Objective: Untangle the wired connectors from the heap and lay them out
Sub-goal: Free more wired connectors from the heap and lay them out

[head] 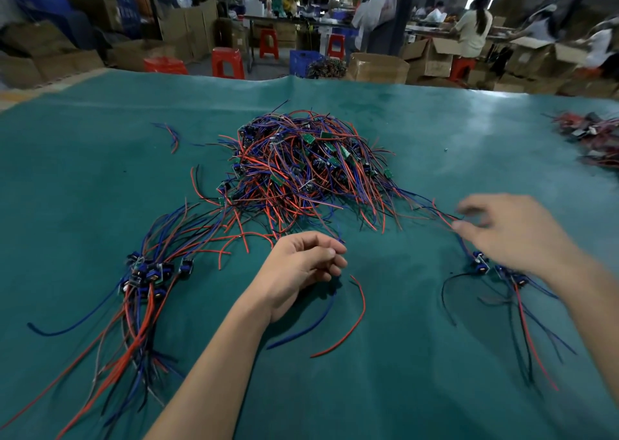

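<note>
Heap (301, 168) of red and blue wired connectors sits mid-tabletop (435, 131). Left hand (301, 268) rests below it, fingers loosely curled, holding nothing I can see. Right hand (512, 231) is blurry, pinching wires from the heap. Sorted bundles lie left (147, 272) and right (495, 268).

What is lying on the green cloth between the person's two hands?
In the head view, mostly bare green cloth lies between the left hand and right hand, apart from a loose red wire curving near the left hand.
</note>
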Tool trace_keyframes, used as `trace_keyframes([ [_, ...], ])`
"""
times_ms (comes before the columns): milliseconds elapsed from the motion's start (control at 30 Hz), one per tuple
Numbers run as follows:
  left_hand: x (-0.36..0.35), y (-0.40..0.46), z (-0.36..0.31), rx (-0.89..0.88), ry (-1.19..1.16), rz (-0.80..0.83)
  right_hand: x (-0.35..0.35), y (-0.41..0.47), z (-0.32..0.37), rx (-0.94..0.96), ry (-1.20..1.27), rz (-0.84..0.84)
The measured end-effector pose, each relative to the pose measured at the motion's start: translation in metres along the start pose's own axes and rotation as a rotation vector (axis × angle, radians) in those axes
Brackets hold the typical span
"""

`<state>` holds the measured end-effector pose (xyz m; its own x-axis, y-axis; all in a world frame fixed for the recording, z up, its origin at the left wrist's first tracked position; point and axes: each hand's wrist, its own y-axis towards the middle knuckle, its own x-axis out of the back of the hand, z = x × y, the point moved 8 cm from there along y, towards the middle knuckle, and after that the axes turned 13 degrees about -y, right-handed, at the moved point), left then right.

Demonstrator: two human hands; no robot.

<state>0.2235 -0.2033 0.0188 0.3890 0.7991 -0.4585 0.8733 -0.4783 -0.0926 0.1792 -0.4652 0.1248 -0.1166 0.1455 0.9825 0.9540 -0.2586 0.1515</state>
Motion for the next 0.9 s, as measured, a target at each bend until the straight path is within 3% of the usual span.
trace_keyframes([
  [100,0.0,0.001,0.0,-0.002,0.003,0.0,0.019,0.014,0.077,0.186,0.235,-0.053],
  [267,0.0,0.001,0.0,0.001,-0.015,0.008,0.023,0.042,0.18,0.432,0.302,-0.143],
  [433,0.001,0.001,0.0,0.0,-0.021,0.006,-0.006,0.064,0.204,0.399,0.253,-0.085],
  [533,0.0,0.001,-0.001,-0.003,-0.016,0.006,-0.004,0.062,0.19,0.328,0.39,-0.158],
  [667,-0.002,0.0,-0.001,-0.001,-0.026,0.019,0.029,0.05,0.148,0.183,0.918,-0.292],
  [800,-0.001,0.0,-0.001,-0.001,-0.024,0.022,0.053,0.027,0.104,0.129,1.636,-0.166],
  [900,-0.001,0.001,-0.001,-0.002,-0.015,0.018,0.039,0.009,0.093,0.055,1.848,-0.021],
])
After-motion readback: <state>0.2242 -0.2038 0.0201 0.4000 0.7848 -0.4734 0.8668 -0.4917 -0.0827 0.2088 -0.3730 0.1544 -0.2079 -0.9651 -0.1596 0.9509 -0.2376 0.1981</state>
